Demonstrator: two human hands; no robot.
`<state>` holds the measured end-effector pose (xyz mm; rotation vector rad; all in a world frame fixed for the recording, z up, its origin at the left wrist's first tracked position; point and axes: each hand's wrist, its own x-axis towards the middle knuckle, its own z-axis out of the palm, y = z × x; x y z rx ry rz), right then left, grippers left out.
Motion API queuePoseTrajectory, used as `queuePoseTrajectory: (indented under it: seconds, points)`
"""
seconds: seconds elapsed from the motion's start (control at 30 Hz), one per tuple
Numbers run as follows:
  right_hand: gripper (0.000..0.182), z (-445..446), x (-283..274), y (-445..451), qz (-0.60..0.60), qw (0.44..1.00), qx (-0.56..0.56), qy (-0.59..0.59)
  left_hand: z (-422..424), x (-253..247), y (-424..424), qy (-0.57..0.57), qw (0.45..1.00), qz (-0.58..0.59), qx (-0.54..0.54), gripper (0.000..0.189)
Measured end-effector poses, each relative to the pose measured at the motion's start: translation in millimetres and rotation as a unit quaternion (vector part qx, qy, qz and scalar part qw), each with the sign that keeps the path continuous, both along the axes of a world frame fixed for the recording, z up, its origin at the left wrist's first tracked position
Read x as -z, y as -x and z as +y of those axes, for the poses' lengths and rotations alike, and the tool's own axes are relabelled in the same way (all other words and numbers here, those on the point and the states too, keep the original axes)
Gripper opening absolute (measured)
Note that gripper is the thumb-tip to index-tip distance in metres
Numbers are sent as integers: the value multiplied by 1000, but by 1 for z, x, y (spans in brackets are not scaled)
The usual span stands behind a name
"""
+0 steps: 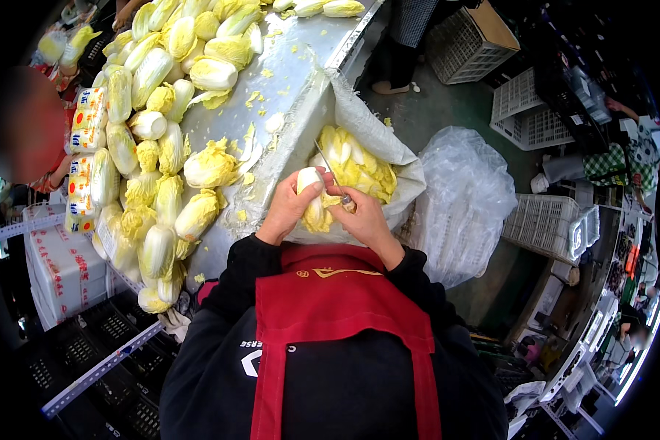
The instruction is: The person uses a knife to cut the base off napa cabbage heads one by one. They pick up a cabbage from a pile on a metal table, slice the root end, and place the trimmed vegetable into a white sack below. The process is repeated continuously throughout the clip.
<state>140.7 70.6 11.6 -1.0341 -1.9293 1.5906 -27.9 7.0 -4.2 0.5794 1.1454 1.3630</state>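
My left hand [289,204] grips a small napa cabbage [311,192], its white base pointing up and its yellow leaves hanging down. In my right hand [364,217] is a knife [328,162], its thin blade pointing up and away. The fingers of both hands are close together around the cabbage. Just beyond them, a white woven sack [357,102] stands open at the table edge, with yellow cabbage leaves [357,165] inside it. Nearest on the table are a trimmed cabbage [212,165] and loose pale leaves [249,153].
Many napa cabbages [158,77] are heaped on the metal table [286,52], some in printed wrappers [88,121]. A clear plastic bag [462,203] stands at my right, near plastic crates [539,223]. Black crates [110,363] lie at lower left. Other people stand across the table and beyond.
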Motion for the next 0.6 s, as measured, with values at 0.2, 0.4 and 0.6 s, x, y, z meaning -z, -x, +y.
queuePoseTrajectory:
  seconds: [0.2, 0.4, 0.6]
  points:
    - [40, -11, 6, 5, -9, 1000, 10, -27, -6, 4, -6, 14, 1000, 2, 28, 47]
    - [38, -16, 17, 3, -59, 996, 56, -21, -15, 18, -11, 40, 966, 241, 80, 40]
    - [34, -13, 22, -2, -44, 997, 56, -16, -10, 2, -12, 65, 925, 357, 110, 45]
